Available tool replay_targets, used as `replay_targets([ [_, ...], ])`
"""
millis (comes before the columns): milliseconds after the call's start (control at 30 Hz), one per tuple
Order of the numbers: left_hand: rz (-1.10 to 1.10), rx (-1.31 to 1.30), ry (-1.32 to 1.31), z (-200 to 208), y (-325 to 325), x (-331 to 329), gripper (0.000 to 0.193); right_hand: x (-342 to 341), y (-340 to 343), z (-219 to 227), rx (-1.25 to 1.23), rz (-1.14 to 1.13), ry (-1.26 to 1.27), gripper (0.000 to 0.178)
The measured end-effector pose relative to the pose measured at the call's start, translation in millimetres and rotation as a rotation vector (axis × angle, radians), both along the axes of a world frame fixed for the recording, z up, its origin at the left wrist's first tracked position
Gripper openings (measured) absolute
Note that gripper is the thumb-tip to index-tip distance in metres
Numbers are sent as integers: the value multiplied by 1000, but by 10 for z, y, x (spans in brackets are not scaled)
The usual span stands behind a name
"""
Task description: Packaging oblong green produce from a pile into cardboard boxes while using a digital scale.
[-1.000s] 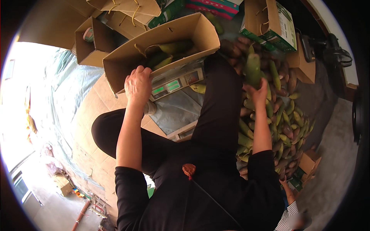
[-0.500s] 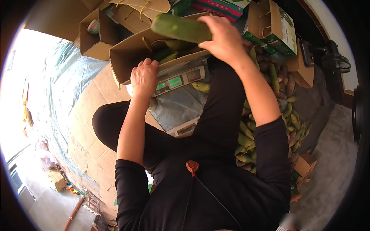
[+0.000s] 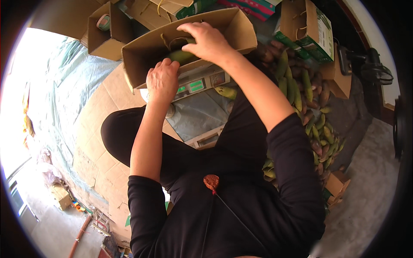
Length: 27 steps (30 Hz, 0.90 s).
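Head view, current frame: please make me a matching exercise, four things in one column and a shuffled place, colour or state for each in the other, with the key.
Things
1. left hand
2. right hand
3. scale display
4. corded pendant

Places, colours or states
A. lit green
B. over the interior of the long cardboard box
C. reddish-brown, against a black top
D. gripping that box's near edge

Right pairs: 1-D, 2-B, 3-A, 4-C
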<state>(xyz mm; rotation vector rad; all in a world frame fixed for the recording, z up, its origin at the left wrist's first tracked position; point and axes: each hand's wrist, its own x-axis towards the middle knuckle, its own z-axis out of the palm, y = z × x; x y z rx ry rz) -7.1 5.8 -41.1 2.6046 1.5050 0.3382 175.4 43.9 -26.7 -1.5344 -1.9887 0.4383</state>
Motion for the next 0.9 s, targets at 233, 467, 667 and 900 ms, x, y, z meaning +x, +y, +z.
replay_targets([
  [233, 27, 2, 22, 16, -7, -26, 4, 1007, -667, 359, -53, -141, 592, 27],
  [467, 19, -23, 112, 27, 11, 21, 13, 1923, -1898, -190, -158, -730, 476, 22],
  [667, 23, -28, 149, 70, -1, 63, 18, 2114, -2946, -925, -315, -921, 256, 24],
  [900, 18, -35, 145, 54, -13, 123, 20, 1965, -3783, -1535, -591, -924, 223, 18],
])
